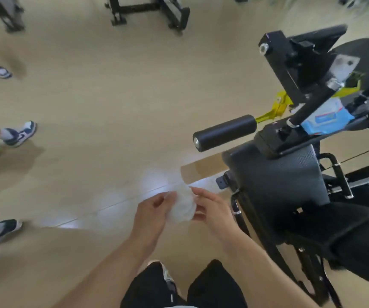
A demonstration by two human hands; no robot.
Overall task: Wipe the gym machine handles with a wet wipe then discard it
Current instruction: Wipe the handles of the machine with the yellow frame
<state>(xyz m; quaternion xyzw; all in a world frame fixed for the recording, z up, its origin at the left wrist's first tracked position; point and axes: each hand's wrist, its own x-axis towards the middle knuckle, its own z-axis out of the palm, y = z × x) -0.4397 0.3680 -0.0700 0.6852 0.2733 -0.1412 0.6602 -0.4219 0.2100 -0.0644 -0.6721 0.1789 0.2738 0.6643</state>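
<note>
1. At 6 o'clock, the person's legs in black shorts (pixel 214 285) are showing at the bottom edge, with both bare forearms reaching up from there toward the centre.
2. Just below centre, the left hand (pixel 151 213) and the right hand (pixel 212 211) are meeting around a crumpled white wet wipe (pixel 182 206); the left fingers are curling round its left side and the right hand's fingers and thumb are pinching its right side, so the wipe is sitting bunched between both hands, above the pale wooden floor (pixel 101 107) and clear of the machine.
3. At 3 to 4 o'clock, the black gym machine (pixel 276 185) with its textured black pad is standing just beside the right hand.
4. At 2 to 3 o'clock, a black cylindrical foam-covered handle (pixel 224 132) is sticking out leftward from the machine, well apart from the wipe.
5. Farther at 2 o'clock, a blue-and-white soft pack of wet wipes (pixel 326 121) is lying on the machine frame; its printing is too blurred to read.
6. Beside it, a yellow metal lever (pixel 277 106) is showing behind the handle.
7. At 9 o'clock, other people's sneakers (pixel 20 133) are standing on the floor.
8. At 12 o'clock, black equipment frames (pixel 148 10) are standing far off.
</note>
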